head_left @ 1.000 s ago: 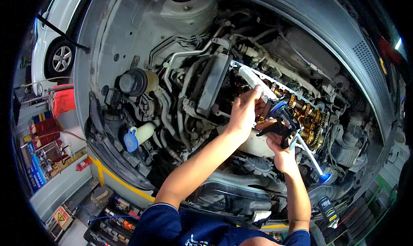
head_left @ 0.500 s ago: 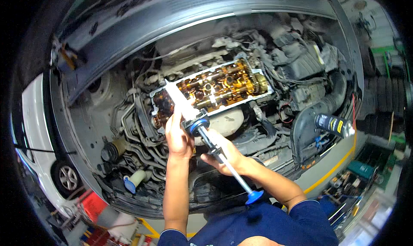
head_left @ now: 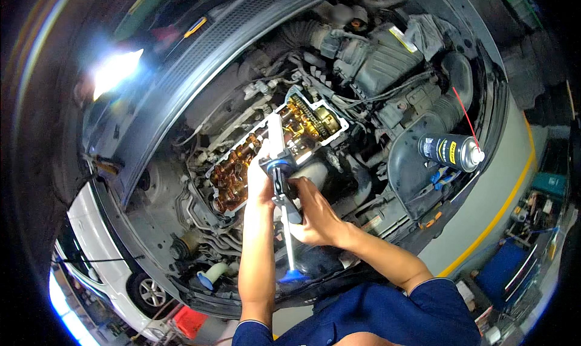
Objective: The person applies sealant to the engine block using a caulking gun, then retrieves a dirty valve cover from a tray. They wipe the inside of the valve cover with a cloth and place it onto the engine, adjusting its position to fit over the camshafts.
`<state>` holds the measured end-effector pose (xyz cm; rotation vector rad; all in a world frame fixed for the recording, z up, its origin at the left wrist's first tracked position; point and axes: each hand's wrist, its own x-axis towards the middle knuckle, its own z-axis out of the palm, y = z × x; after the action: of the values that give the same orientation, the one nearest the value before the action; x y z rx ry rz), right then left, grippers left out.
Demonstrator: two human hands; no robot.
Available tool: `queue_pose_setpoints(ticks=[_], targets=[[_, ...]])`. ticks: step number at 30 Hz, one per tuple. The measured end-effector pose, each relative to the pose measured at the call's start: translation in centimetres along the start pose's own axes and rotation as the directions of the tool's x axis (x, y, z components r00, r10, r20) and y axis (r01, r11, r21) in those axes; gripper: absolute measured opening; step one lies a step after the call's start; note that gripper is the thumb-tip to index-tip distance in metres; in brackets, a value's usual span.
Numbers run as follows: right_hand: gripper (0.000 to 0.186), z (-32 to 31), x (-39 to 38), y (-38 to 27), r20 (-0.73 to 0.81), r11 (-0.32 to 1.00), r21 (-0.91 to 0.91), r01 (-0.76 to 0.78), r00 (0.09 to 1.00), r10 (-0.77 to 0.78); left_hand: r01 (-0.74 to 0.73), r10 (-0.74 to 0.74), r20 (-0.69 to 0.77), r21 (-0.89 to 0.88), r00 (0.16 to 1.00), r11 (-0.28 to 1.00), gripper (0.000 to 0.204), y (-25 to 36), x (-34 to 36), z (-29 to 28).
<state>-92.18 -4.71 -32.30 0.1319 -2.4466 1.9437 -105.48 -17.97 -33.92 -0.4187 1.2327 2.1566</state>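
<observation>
Both my hands are on a caulking gun [head_left: 279, 167] loaded with a white cartridge [head_left: 276, 134]. My left hand [head_left: 259, 179] wraps the cartridge near the gun's blue-ringed front. Behind it, my right hand [head_left: 318, 216] closes round the handle and trigger, partly hidden by the gun. The gun's plunger rod [head_left: 288, 243] reaches back toward me and ends in a blue piece. The cartridge's front end is over the opened engine top [head_left: 233, 173], where oily golden-brown camshafts and chain gears lie inside a pale rim; the nozzle tip is hard to make out.
A black aerosol can [head_left: 448, 151] with a red straw lies on the engine bay's right side. Hoses and an air filter box [head_left: 387, 58] crowd the far right. A bright lamp [head_left: 118, 71] shines at upper left. A white car [head_left: 103, 225] stands at left.
My view has turned. The caulking gun, held in both hands, has swung from the engine top's left part toward its right part and now points almost straight away from me.
</observation>
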Motion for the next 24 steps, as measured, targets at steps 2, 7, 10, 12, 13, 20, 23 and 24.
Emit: queue_pose_setpoints(ticks=[2, 7, 10, 12, 13, 20, 23, 24], targets=[[0.083, -1.4, 1.1, -0.4, 0.002, 0.991, 0.080, -0.106, 0.994, 0.106, 0.018, -0.018, -0.094, -0.005, 0.995, 1.000, 0.045, -0.9, 2.0, 0.5], [0.058, -5.1, 2.2, 0.8, -0.162, 0.990, 0.100, -0.096, 0.981, 0.112, -0.003, 0.001, -0.043, -0.044, 0.999, 0.999, 0.046, -2.0, 4.9, 3.4], [0.053, -6.2, 1.6, 2.9, -0.217, 0.982, 0.095, -0.163, 0.959, 0.180, -0.019, 0.021, -0.140, 0.012, 0.990, 1.000, 0.044, -2.7, 6.1, 7.2], [0.048, -7.5, 1.4, 3.4, -0.202, 0.936, 0.194, -0.293, 0.922, 0.331, 0.008, -0.012, -0.079, -0.040, 0.997, 0.999, 0.043, -3.8, 6.7, 8.4], [0.046, -8.0, 1.4, 3.5, -0.193, 0.902, 0.318, -0.293, 0.911, 0.364, 0.054, -0.053, 0.005, -0.055, 0.999, 0.997, 0.040, -4.1, 7.0, 8.3], [0.050, -11.5, 3.3, 5.2, -0.143, 0.801, 0.524, -0.289, 0.897, 0.418, -0.001, 0.022, 0.097, -0.207, 0.995, 0.978, 0.034, -7.9, 10.6, 9.4], [0.050, -11.4, 3.9, 6.4, -0.133, 0.775, 0.565, -0.283, 0.896, 0.424, 0.041, -0.018, 0.095, -0.245, 0.995, 0.969, 0.032, -7.0, 10.8, 9.3], [0.050, -11.2, 4.0, 6.8, -0.119, 0.767, 0.575, -0.287, 0.897, 0.425, 0.042, -0.019, 0.094, -0.250, 0.995, 0.967, 0.032, -7.0, 11.1, 9.0]])
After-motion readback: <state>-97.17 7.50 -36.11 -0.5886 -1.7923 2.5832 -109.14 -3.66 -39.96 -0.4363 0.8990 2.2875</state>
